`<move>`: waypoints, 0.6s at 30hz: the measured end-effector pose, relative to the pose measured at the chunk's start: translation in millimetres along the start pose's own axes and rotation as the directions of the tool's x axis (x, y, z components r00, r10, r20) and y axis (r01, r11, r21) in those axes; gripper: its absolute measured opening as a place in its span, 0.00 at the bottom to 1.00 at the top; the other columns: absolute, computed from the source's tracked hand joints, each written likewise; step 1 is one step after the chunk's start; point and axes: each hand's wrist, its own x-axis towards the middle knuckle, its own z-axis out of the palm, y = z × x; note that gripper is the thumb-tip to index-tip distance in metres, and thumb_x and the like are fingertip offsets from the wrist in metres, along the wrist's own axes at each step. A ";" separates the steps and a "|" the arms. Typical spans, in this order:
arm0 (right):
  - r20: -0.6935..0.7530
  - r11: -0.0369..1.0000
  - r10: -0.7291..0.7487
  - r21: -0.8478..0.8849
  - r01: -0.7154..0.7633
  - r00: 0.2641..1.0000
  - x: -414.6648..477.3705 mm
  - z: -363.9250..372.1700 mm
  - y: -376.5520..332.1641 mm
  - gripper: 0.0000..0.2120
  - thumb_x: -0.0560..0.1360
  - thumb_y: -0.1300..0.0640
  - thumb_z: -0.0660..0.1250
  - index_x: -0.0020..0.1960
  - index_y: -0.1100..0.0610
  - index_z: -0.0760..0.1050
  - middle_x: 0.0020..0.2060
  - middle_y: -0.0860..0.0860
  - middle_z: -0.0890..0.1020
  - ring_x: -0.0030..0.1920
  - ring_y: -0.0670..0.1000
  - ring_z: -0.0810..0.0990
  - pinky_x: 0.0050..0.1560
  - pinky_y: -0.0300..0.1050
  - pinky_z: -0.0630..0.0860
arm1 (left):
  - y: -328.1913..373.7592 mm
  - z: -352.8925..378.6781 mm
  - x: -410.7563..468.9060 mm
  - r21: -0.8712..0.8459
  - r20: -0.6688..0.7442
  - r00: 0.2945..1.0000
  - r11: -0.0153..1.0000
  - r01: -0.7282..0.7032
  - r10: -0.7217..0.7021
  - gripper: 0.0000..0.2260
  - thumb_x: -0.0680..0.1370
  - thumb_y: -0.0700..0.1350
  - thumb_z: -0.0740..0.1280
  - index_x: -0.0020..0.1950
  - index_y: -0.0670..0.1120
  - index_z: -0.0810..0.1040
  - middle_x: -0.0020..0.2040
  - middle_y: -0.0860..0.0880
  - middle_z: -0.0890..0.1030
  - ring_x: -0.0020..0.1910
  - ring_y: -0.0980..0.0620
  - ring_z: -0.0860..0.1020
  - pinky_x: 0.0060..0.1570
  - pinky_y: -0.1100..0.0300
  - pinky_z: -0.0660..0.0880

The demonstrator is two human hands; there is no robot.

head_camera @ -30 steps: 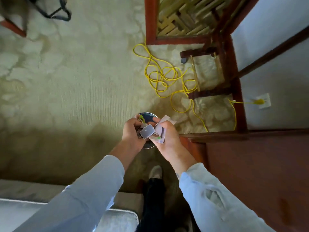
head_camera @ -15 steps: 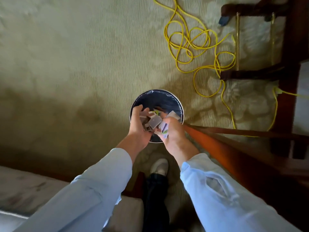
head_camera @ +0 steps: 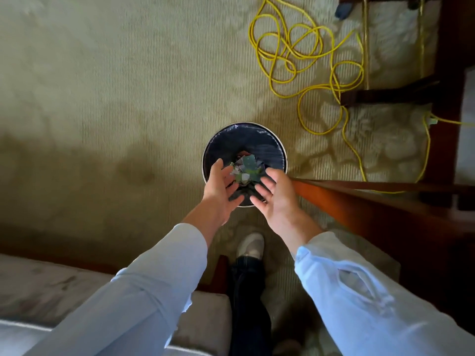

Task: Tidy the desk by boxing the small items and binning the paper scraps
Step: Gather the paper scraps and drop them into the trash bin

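Binning: paper scraps (head_camera: 247,167) sit heaped inside the bin (head_camera: 267,147) on the floor.
Left hand (head_camera: 220,192): fingers spread, holding nothing.
Right hand (head_camera: 276,199): likewise (equally near).
Relation: scraps just far of, and below, both fingertips.

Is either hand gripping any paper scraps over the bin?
No: the left hand and right hand are spread open above the bin, and the paper scraps are loose inside its rim.

We have let go: our left hand (head_camera: 220,192) and right hand (head_camera: 277,199), which pinched the paper scraps (head_camera: 247,170) half a second ago, now spread empty, and the scraps are below and between our palms, inside the bin (head_camera: 270,146).
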 end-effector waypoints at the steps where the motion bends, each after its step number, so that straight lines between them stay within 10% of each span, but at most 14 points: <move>1: -0.006 1.000 -0.018 0.021 0.018 1.000 -8.7 -1.0 1.0 0.14 0.80 0.55 0.62 0.64 0.56 0.74 0.64 0.53 0.77 0.63 0.53 0.76 0.60 0.52 0.74 | -2.3 -0.6 -6.5 0.022 -0.006 1.000 1.000 -0.022 0.023 0.20 0.81 0.59 0.57 0.65 0.49 0.75 0.68 0.47 0.75 0.66 0.48 0.73 0.65 0.46 0.71; 14: 0.065 0.866 -0.500 0.004 0.501 0.864 -226.9 -49.5 8.3 0.25 0.64 0.56 0.68 0.61 0.55 0.76 0.55 0.52 0.82 0.56 0.48 0.81 0.50 0.40 0.77 | -5.0 11.3 -214.5 0.132 0.280 0.950 0.975 -0.180 0.137 0.10 0.79 0.46 0.64 0.59 0.47 0.79 0.56 0.48 0.80 0.54 0.49 0.79 0.54 0.54 0.78; 18: 0.004 0.821 -0.569 0.060 0.568 0.822 -293.4 -83.9 10.0 0.15 0.74 0.65 0.66 0.60 0.57 0.76 0.50 0.51 0.82 0.49 0.46 0.80 0.52 0.42 0.75 | -16.2 20.9 -286.7 0.225 0.378 0.915 0.944 -0.242 0.144 0.10 0.79 0.46 0.63 0.58 0.47 0.79 0.56 0.48 0.82 0.51 0.50 0.82 0.52 0.55 0.78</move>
